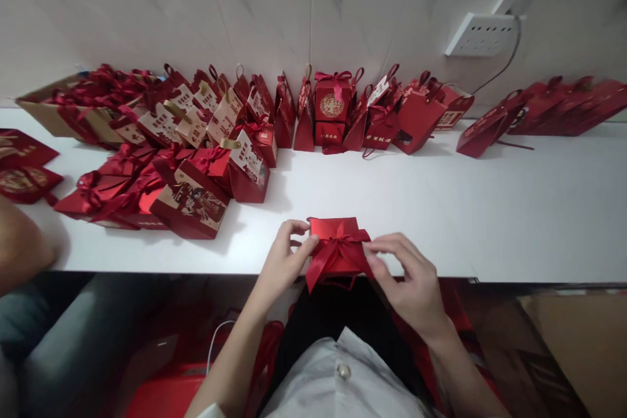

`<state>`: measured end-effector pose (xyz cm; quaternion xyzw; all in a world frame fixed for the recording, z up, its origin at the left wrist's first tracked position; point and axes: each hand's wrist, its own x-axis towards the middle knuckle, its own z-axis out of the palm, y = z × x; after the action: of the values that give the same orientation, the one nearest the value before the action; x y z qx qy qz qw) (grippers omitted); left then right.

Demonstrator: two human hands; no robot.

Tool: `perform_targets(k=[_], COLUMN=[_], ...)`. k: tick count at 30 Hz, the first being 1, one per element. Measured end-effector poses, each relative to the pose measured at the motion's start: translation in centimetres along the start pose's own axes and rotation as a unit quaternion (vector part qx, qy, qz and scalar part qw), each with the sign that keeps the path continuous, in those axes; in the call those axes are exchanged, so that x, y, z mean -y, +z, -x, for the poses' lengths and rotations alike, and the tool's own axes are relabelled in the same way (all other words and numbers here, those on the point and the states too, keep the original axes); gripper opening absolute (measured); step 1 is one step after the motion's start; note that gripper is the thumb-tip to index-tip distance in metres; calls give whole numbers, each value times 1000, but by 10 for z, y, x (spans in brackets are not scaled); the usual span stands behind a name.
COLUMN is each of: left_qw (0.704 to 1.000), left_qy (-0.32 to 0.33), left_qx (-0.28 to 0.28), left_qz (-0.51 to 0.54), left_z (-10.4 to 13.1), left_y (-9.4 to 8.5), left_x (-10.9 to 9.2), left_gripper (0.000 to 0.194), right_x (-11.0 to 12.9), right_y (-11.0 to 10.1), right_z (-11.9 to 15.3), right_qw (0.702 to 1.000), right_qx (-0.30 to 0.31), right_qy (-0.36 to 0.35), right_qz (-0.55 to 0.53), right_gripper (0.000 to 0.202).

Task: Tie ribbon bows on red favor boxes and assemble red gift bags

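Note:
A small red gift box (333, 227) sits at the front edge of the white table, just in front of me. Across its top lies a dark red ribbon bow (339, 245), with one tail hanging over the front. My left hand (287, 258) grips the box's left side, its thumb on the top beside the bow. On the other side, my right hand (406, 274) pinches the right part of the bow between thumb and fingertips. The box's underside is hidden.
Several red gift boxes (196, 202) with bows stand at left, beside a carton (85, 121) heaped with ribbon bows. More red boxes (416, 111) line the wall below a power strip (482, 36). Another person's arm (22, 248) rests at the left edge.

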<state>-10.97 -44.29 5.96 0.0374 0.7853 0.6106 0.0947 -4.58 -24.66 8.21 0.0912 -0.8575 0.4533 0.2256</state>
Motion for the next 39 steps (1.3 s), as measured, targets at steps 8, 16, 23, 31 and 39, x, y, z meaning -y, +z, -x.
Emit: perform_targets(k=[8,16,23,31,39], left_qw=[996,996,999,998,999], left_qy=[46,-20,-23,-31,-26], left_qx=[8,64,45,20,-16], left_qz=[-73,-59,-4,40,-17], left_z=[-4,0,-6,-5,0], left_y=[16,15,19,39,44], left_x=[-1,3,5,2,7], left_gripper=[50,70,63,64,62], right_x=[17,2,-64,-23,-6], right_y=[34,5,-189,-126,23], right_z=[23,11,-15,-11,25], right_qw=[929,862,747,871,852], right_qx=[269,352,-531,-366,301], right_qy=[216,264,396,299,331], right_qz=[-132,-251,58,-134,-272], right_gripper=[30,32,82,40,50])
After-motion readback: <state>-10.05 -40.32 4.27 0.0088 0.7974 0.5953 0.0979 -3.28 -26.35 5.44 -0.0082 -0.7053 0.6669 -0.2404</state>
